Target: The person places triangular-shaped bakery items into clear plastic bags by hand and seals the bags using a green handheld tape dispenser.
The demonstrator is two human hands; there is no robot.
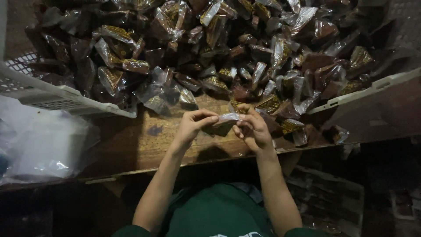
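1. At the near edge of the frame: green top of the person [219,215], both bare forearms reaching up and away from the body to meet over the wooden table [131,145].
2. Left hand [193,124]: fingers closed in a pinch on the left end of a small clear-wrapped packet [228,117]. Right hand [253,127]: fingers curled shut on the right end of the same packet. Both hands gripping, none open.
3. Packet location: held just above the table, between the two hands, just in front of the near edge of the pile. A darker piece seems to hang under it; too dim to tell if it is part of the same packet.
4. Orientation: the packet's long axis runs left-right across the view, roughly level, ends pointing at each hand. Which end is the opening cannot be told.
5. Step judged: handling or closing the wrapper of one piece, mid-step. The next move likely calls for keeping both pinches tight and working the film evenly, as it looks thin and slippery.
6. Left, near: crumpled clear plastic bags [44,145] on the table.
7. Farther: loose pile of wrapped dark brown sweets [228,48], clear film with gold print, spilling across the table.
8. Far left: white perforated plastic crate [57,97]. Right: a second white crate rim [372,87] against the pile.
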